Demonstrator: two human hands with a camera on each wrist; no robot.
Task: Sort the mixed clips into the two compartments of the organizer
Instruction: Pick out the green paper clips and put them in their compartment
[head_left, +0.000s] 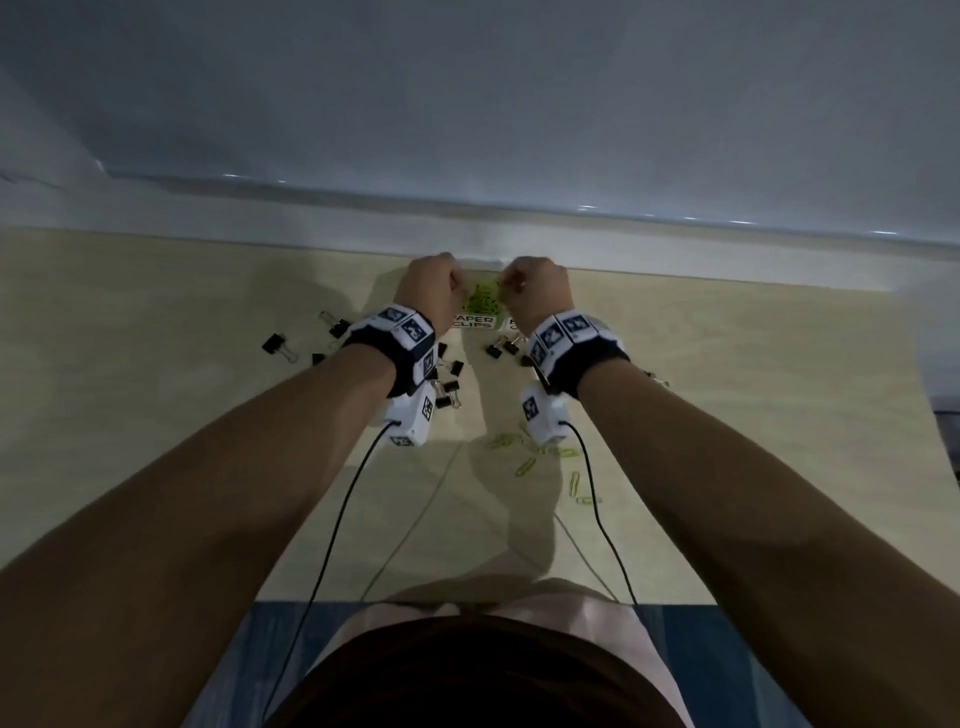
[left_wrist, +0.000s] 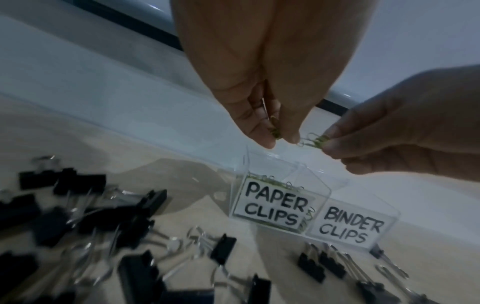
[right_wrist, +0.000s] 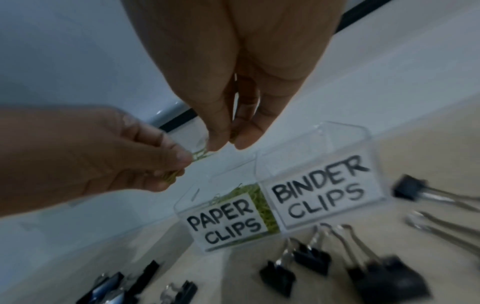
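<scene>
— What surroundings are shown?

— Pale wood desk (head_left: 727, 395) is seen from above, set against a grey-white wall. At its far edge a clear organizer (left_wrist: 322, 197) stands, divided into two compartments side by side. One is labelled "PAPER CLIPS" (left_wrist: 275, 205) and is partly filled with green paper clips. The other, labelled "BINDER CLIPS" (left_wrist: 350, 228), is seen with nothing inside it.

— Where are the hands placed?

— Both are held close together just above the organizer. A bunch of green paper clips (left_wrist: 315, 140) is pinched in the fingertips of the right hand (left_wrist: 405, 127), so its grip is closed on them. More green clips (left_wrist: 275, 131) are pinched between the thumb and fingers of the left hand (left_wrist: 262, 82); that grip is narrow and closed on them too. The two bunches are nearly touching; whether they are linked cannot be told.

— What is left on the desk?

— Black binder clips (left_wrist: 78, 205) with silver handles are scattered to the left of the organizer, and a few more (right_wrist: 311, 257) lie just in front of it. Loose paper clips (head_left: 524, 465) are spread nearer the body, below the right wrist. Wristbands with black-and-white markers (head_left: 405, 332) are worn on both wrists, and thin black cables (head_left: 332, 530) are trailed back toward the body.
</scene>
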